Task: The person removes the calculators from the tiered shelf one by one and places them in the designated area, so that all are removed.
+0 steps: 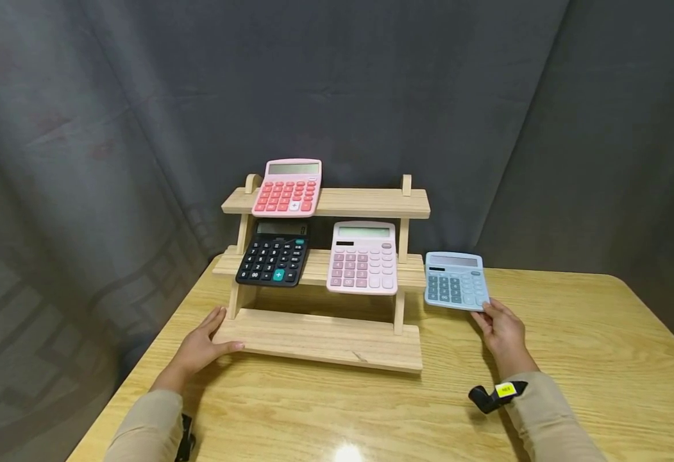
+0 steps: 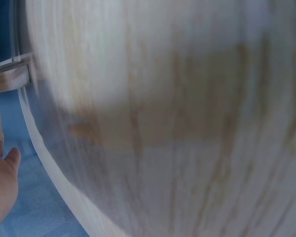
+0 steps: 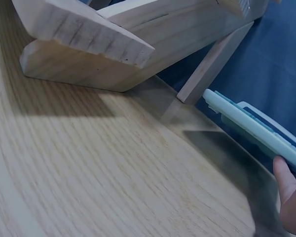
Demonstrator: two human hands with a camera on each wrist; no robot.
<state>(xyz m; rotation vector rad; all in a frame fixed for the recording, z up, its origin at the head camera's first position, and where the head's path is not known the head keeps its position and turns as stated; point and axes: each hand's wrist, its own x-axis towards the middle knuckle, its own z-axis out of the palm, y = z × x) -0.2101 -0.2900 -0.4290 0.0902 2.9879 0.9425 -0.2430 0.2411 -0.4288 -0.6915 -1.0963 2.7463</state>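
Observation:
My right hand (image 1: pixel 505 330) pinches a light blue calculator (image 1: pixel 456 282) by its lower right corner, just right of a wooden three-tier display stand (image 1: pixel 319 337). In the right wrist view the calculator (image 3: pixel 256 126) is seen edge-on, raised above the table with its shadow below. My left hand (image 1: pixel 198 350) grips the left end of the stand's bottom shelf, thumb at the front edge and fingers along the side. A pink calculator (image 1: pixel 288 187) leans on the top shelf at left. On the middle shelf lean a black calculator (image 1: pixel 274 253) and a pale pink calculator (image 1: pixel 363 258).
The stand rests on a light wood table (image 1: pixel 337 404). Behind the table hangs a dark grey curtain (image 1: pixel 371 96). A black wrist strap with a yellow label (image 1: pixel 506 389) is on the right sleeve.

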